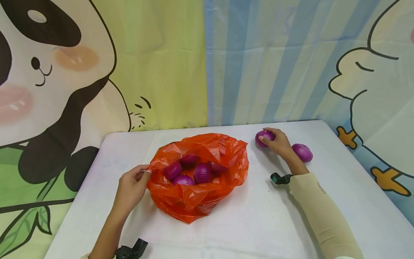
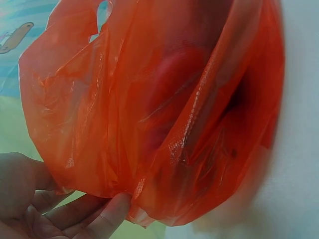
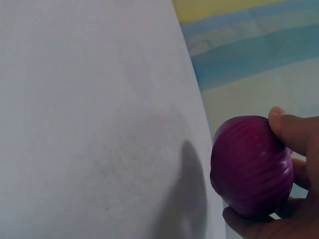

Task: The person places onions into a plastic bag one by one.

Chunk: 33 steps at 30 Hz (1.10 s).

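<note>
An orange-red plastic bag (image 1: 194,201) stands with its mouth wide on the table, several purple onions (image 1: 203,173) inside it. My left hand (image 1: 130,187) pinches the bag's left rim between thumb and fingers; the left wrist view shows the thin film (image 2: 114,149) gathered at those fingertips. At the back right, my right hand (image 1: 280,144) grips a purple onion (image 1: 263,138). In the right wrist view that onion (image 3: 251,167) sits between thumb and fingers, its shadow falling on the white tabletop. Another onion (image 1: 302,153) lies on the table just right of my right wrist.
The white table (image 1: 239,226) ends at a back edge against a cartoon-printed curtain (image 1: 168,64). A black wrist camera (image 1: 280,178) hangs beside the right wrist, and another (image 1: 132,249) beside the left forearm.
</note>
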Each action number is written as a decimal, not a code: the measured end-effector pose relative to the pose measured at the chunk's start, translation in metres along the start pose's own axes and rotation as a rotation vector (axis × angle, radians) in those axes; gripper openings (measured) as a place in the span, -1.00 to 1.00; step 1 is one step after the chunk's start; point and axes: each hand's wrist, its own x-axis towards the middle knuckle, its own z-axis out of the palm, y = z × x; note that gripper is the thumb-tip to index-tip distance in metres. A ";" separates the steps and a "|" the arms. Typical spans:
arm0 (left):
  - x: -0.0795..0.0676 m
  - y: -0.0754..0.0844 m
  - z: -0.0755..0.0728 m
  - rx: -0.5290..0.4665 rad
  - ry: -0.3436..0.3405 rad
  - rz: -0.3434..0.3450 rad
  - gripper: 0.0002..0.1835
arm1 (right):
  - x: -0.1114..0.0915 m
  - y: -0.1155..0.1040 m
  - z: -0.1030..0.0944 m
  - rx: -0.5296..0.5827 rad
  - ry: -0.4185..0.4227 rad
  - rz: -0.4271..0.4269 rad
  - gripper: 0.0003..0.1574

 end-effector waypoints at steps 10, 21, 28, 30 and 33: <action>0.000 -0.001 0.000 -0.001 -0.001 -0.016 -0.67 | 0.000 -0.025 -0.001 0.040 0.013 -0.067 -0.31; -0.002 0.000 -0.001 0.002 -0.003 -0.009 -0.67 | -0.018 -0.067 -0.012 0.166 0.002 -0.179 -0.30; -0.002 -0.001 -0.001 -0.001 0.002 -0.008 -0.66 | -0.031 -0.098 -0.019 0.270 -0.057 -0.271 -0.35; -0.001 -0.001 -0.001 -0.004 0.007 0.000 -0.66 | -0.034 -0.107 -0.021 0.299 -0.075 -0.303 -0.37; -0.001 0.000 -0.001 -0.002 0.012 0.006 -0.66 | -0.038 -0.122 -0.022 0.357 -0.121 -0.360 -0.40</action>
